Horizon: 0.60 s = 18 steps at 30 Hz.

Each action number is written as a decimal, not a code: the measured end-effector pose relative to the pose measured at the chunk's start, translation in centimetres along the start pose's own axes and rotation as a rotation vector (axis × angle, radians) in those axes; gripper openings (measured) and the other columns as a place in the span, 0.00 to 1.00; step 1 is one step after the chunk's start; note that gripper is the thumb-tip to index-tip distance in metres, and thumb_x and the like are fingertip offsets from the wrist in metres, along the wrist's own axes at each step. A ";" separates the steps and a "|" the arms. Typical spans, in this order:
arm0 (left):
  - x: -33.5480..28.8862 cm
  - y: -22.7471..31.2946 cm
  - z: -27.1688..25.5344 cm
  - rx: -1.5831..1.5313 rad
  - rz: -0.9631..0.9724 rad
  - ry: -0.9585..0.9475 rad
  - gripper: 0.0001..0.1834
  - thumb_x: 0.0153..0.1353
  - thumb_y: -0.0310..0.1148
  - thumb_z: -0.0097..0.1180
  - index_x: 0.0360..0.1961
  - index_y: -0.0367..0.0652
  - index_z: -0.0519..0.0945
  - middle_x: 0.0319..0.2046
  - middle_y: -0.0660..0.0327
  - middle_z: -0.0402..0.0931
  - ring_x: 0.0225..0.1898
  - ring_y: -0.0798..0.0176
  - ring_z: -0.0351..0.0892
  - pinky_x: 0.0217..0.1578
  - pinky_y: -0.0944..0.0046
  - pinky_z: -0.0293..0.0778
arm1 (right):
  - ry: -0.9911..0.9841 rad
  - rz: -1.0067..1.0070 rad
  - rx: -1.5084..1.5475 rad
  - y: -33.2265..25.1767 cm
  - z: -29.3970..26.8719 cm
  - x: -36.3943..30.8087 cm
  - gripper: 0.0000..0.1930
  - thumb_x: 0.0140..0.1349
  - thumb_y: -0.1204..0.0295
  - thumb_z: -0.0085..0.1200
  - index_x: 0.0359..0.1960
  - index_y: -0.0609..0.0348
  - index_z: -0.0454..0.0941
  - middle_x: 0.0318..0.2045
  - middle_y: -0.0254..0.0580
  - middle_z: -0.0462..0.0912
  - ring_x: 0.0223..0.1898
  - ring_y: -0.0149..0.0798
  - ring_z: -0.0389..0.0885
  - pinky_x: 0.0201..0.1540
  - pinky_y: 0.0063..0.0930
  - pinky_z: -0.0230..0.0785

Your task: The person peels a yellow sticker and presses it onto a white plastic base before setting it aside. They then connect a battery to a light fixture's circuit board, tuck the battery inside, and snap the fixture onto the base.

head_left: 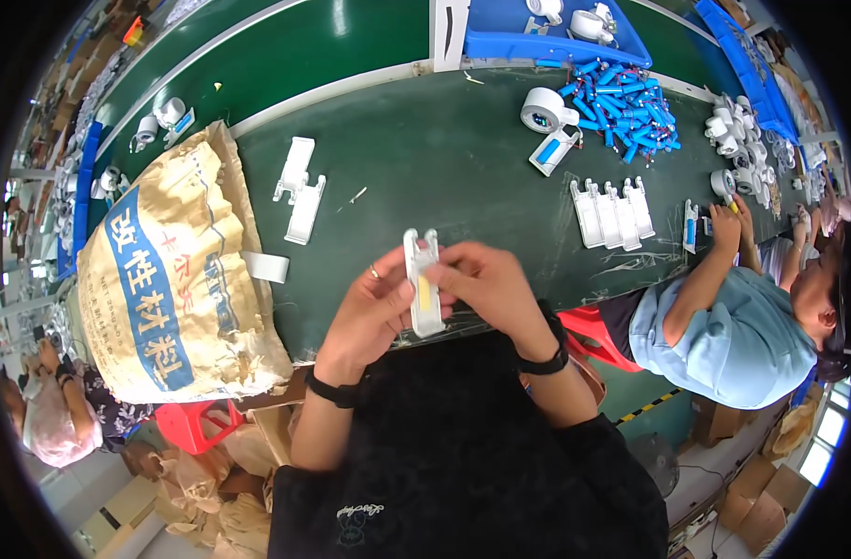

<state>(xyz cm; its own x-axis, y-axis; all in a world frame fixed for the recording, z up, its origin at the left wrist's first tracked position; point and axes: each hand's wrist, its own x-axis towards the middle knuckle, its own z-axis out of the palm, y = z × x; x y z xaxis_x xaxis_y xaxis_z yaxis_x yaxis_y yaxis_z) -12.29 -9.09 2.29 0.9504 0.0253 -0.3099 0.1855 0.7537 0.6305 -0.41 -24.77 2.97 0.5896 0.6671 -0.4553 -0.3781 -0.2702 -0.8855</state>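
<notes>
Over the near edge of the table, my left hand (374,306) grips a slim white plastic housing (429,321) from its left side. The housing stands nearly upright, with two rounded lugs at its top end. A yellow strip (424,293) lies along its inner face. My right hand (489,284) closes on the housing's right side, its thumb by the upper end of the strip; some fingertips are hidden behind. Two similar white housings (301,191) lie on the table ahead to the left. Several more white housings (612,214) lie side by side to the right.
A large paper sack (178,279) stands at the left, a white piece (267,267) beside it. Wired blue cylinders (626,107) are heaped at the far right near a white lamp head (543,112). Behind sits a blue tray (556,47). A co-worker (724,321) sits at the right.
</notes>
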 end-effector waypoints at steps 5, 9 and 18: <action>0.8 -0.3 -0.5 -0.147 0.023 0.112 0.26 0.73 0.31 0.50 0.70 0.42 0.62 0.59 0.40 0.73 0.54 0.51 0.81 0.51 0.55 0.83 | 0.244 -0.752 -0.641 -0.4 0.3 -3.0 0.14 0.52 0.78 0.69 0.41 0.51 0.87 0.28 0.35 0.78 0.26 0.34 0.77 0.27 0.24 0.70; 0.8 -0.2 0.2 -0.136 0.018 0.134 0.27 0.72 0.31 0.51 0.70 0.42 0.62 0.59 0.41 0.74 0.53 0.53 0.82 0.50 0.58 0.83 | 0.155 -0.783 -0.594 -0.1 1.0 -2.6 0.11 0.54 0.80 0.65 0.39 0.55 0.86 0.36 0.34 0.82 0.37 0.37 0.84 0.35 0.27 0.79; 0.4 0.3 0.6 -0.031 0.034 0.164 0.29 0.70 0.29 0.55 0.70 0.42 0.63 0.58 0.44 0.76 0.52 0.57 0.82 0.46 0.61 0.84 | 0.154 -0.845 -0.658 -0.1 1.3 -2.5 0.09 0.50 0.81 0.65 0.34 0.58 0.83 0.37 0.34 0.83 0.32 0.38 0.84 0.30 0.26 0.78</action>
<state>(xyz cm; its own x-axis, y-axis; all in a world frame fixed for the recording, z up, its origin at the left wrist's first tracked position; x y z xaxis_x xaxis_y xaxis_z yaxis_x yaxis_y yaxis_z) -11.69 -9.22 2.80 0.9023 0.1561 -0.4017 0.1432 0.7705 0.6212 -2.76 -25.44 4.33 0.5801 0.7308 0.3597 0.6233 -0.1139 -0.7737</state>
